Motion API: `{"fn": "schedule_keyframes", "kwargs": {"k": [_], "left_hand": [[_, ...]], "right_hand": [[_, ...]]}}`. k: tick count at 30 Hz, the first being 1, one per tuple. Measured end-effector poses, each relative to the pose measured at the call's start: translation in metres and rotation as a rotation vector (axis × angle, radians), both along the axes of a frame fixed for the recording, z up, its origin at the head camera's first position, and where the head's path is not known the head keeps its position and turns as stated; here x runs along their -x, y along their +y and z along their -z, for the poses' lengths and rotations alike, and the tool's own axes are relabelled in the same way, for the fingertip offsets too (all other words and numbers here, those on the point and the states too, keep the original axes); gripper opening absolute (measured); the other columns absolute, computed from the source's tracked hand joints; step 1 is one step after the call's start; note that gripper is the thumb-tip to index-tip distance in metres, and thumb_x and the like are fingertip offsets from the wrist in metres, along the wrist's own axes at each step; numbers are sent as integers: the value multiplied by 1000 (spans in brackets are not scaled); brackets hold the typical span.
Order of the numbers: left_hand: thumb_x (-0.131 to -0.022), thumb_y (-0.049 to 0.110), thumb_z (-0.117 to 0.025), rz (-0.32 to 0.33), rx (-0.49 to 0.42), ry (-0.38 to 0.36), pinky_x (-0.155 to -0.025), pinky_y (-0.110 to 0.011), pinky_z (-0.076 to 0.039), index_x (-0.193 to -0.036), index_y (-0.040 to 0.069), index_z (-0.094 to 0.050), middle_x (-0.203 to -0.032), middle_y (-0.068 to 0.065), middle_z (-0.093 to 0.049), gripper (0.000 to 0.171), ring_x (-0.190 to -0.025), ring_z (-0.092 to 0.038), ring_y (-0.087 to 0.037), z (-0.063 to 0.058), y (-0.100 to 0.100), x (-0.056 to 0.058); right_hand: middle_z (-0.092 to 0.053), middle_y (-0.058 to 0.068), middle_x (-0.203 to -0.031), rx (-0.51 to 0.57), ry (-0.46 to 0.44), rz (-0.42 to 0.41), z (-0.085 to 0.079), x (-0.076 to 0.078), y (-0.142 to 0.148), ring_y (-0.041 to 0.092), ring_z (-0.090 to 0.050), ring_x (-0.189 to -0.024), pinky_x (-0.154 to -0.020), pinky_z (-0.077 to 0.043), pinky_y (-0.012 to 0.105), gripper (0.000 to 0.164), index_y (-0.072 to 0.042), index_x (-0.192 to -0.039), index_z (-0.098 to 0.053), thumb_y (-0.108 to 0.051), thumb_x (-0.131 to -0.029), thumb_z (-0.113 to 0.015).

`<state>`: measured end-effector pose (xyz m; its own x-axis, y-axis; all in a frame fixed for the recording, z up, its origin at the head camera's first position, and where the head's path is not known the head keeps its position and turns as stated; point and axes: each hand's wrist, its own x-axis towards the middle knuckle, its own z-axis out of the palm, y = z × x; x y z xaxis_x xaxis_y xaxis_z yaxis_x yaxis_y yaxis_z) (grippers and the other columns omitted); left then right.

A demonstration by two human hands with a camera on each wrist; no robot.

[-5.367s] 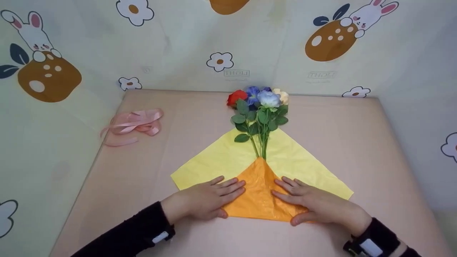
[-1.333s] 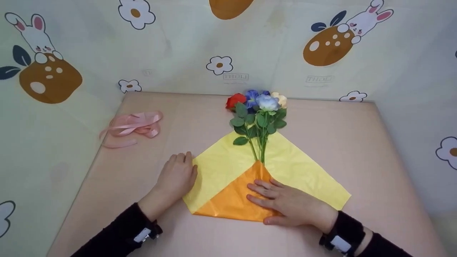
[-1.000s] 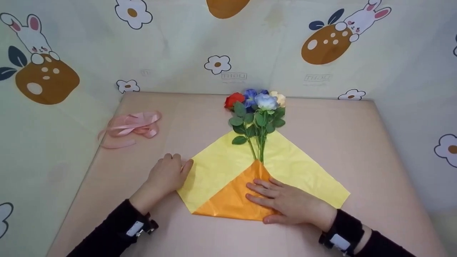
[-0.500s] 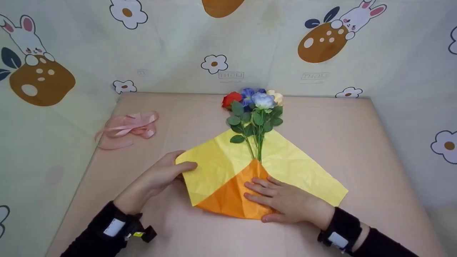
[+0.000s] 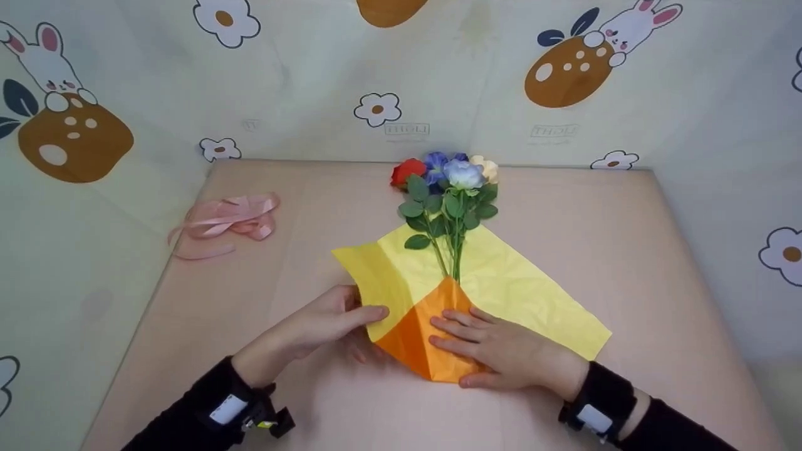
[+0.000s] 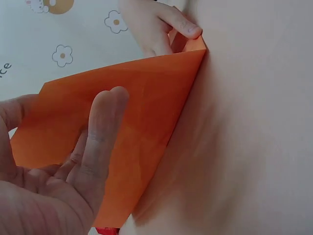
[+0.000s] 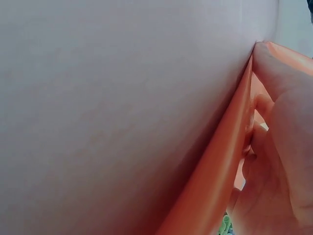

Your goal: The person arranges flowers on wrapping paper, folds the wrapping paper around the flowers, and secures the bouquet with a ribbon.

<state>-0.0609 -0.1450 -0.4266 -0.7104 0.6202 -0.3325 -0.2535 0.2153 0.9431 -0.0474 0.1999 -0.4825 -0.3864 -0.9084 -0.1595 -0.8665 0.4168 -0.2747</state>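
A sheet of wrapping paper (image 5: 526, 275), yellow inside and orange outside, lies under a bunch of artificial flowers (image 5: 463, 175). Its bottom part is folded up into an orange flap (image 5: 407, 338) over the stem ends, which are hidden. My left hand (image 5: 326, 319) pinches the paper's left side, thumb on the yellow face and fingers behind, lifting it off the table; the orange underside (image 6: 146, 107) shows in the left wrist view. With fingers spread, my right hand (image 5: 501, 347) presses on the orange flap. In the right wrist view the paper's bottom edge (image 7: 210, 171) runs beside that hand.
A loose pink ribbon (image 5: 232, 219) lies at the table's back left. The table (image 5: 626, 250) has a pinkish cover and meets a patterned wall sheet (image 5: 313, 75) behind and at the sides.
My left hand has left the flap, taken hold of the paper's left edge and brought it up and rightward. My right hand has shifted inward on the flap and stayed there. Flowers and ribbon stay put.
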Motion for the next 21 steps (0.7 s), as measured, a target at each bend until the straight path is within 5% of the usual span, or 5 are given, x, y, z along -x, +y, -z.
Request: {"fn": "schedule_keyframes", "kwargs": {"k": [7,12,21], "left_hand": [[-105,27,-43,10,-50,274,-98,-60,-49,-134,-5,-52,-122,-17,-65,44,-113,-55,-52,10,17,-1],[-95,24,-48,36,-53,403,-102,-59,-48,-133,-1,-53,-129,-17,-63,46,-122,-57,-50,20,28,-1],[-94,22,-64,95,234,808,-102,-43,-51,-132,10,-50,-128,-3,-56,43,-120,-60,-27,33,39,-1]], "right_hand": [[-29,11,-169,54,64,9,5,0,1,33,-29,-155,-118,-33,58,79,-8,-163,-32,-52,-102,-59],[-33,11,-168,94,83,51,9,0,2,29,-32,-154,-118,-35,55,88,-1,-161,-32,-57,-99,-61],[-51,14,-155,193,262,25,9,1,6,30,-45,-146,-111,-45,52,68,-11,-141,-64,-61,-95,-66]]}}
